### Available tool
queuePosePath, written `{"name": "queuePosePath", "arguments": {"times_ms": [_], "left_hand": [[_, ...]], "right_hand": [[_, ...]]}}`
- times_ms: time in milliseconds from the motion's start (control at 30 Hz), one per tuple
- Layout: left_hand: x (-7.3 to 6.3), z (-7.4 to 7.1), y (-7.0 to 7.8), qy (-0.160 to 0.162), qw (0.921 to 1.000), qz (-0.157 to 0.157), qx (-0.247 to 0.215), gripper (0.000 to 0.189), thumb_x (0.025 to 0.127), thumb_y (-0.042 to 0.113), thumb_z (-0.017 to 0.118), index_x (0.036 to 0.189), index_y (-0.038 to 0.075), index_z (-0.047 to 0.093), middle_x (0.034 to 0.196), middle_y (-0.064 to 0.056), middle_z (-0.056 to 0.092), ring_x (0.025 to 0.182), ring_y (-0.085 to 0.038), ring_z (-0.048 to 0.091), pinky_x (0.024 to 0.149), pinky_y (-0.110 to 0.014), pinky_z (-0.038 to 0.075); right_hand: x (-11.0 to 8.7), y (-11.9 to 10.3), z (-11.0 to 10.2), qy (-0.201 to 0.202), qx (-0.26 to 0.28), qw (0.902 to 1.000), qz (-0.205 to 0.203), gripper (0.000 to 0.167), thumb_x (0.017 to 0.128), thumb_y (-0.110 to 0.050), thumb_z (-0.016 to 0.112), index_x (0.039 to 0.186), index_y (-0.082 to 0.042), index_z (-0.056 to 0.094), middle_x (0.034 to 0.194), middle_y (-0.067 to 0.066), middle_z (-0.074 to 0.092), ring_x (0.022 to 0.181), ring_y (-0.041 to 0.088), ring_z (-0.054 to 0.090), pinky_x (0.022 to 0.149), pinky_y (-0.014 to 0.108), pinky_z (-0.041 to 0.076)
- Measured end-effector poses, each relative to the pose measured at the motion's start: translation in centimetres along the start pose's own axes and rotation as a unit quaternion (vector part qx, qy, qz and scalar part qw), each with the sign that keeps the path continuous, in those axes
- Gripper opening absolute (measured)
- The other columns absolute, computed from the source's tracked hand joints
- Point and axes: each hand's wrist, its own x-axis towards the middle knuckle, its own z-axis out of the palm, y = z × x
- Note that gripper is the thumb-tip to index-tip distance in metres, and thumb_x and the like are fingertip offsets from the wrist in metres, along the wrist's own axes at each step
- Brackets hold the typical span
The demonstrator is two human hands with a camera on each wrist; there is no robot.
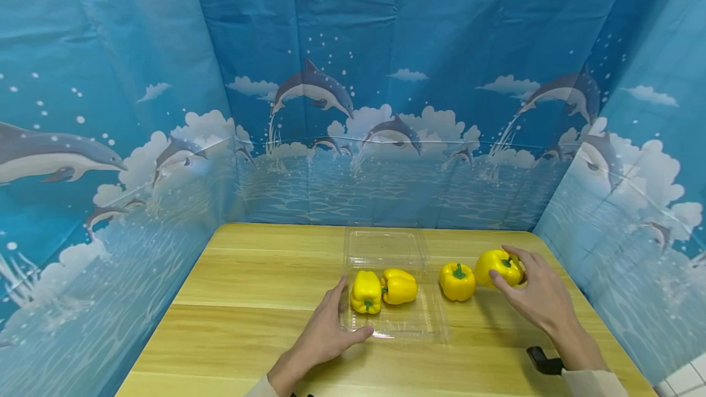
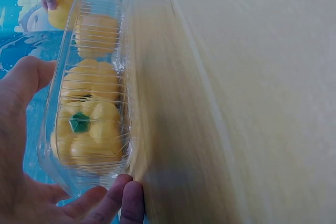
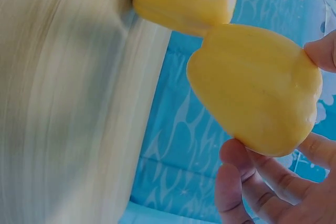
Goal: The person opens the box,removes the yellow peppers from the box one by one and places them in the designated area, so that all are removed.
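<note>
My right hand (image 1: 537, 290) grips a yellow bell pepper (image 1: 498, 267) between thumb and fingers, raised over the right of the table. Close to its left a second yellow bell pepper (image 1: 457, 281) stands with its green stem up. A clear plastic clamshell box (image 1: 408, 326) lies with its lid (image 1: 386, 244) folded back. In its base, two yellow bell peppers, one at the left (image 1: 366, 291) and one beside it (image 1: 399, 287), lie on their sides. My left hand (image 1: 325, 329) rests at the box's front left corner, thumb and fingers spread along its edges.
The wooden table (image 1: 242, 280) stands against blue curtains (image 1: 353, 182) printed with dolphins. A black strap-like piece (image 1: 543, 361) shows by my right wrist.
</note>
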Motion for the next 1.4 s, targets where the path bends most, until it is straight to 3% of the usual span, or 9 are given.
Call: {"name": "queuePosePath", "arguments": {"times_ms": [367,733,967,1400], "left_hand": [[0.1,0.1,0.0,-0.003,1.0,-0.001,0.006,0.13,0.092,0.061,0.094,0.188,0.016,0.02,0.182,-0.017,0.048,0.137,-0.028,0.068,0.113,-0.062,0.061],[0.1,0.0,0.0,-0.008,1.0,-0.002,0.004,0.13,0.092,0.063,0.092,0.189,0.017,0.018,0.182,-0.018,0.047,0.137,-0.03,0.068,0.114,-0.064,0.061],[0.0,-0.1,0.1,-0.006,1.0,-0.001,0.006,0.129,0.093,0.062,0.093,0.189,0.016,0.019,0.182,-0.019,0.048,0.137,-0.03,0.068,0.114,-0.064,0.061],[0.1,-0.1,-0.1,-0.004,0.9999,0.001,0.014,0.13,0.092,0.063,0.093,0.189,0.016,0.019,0.179,-0.018,0.05,0.134,-0.027,0.068,0.111,-0.06,0.062]], "right_hand": [[-0.1,0.8,0.4,-0.031,-0.011,0.9992,0.023,0.078,0.107,-0.052,0.08,0.164,-0.003,0.06,0.147,0.041,0.063,0.1,0.042,0.07,0.068,0.036,0.048],[0.1,2.1,1.0,-0.082,-0.024,0.9955,0.041,0.084,0.11,-0.059,0.074,0.167,-0.001,0.055,0.152,0.044,0.061,0.113,0.052,0.071,0.073,0.043,0.053],[0.2,2.5,1.3,-0.096,-0.024,0.9941,0.044,0.085,0.11,-0.062,0.072,0.167,-0.001,0.055,0.155,0.046,0.059,0.119,0.059,0.07,0.079,0.062,0.062],[0.2,2.7,1.7,-0.11,-0.033,0.9923,0.047,0.086,0.11,-0.063,0.073,0.168,-0.001,0.055,0.155,0.047,0.058,0.123,0.065,0.068,0.086,0.074,0.062]]}}
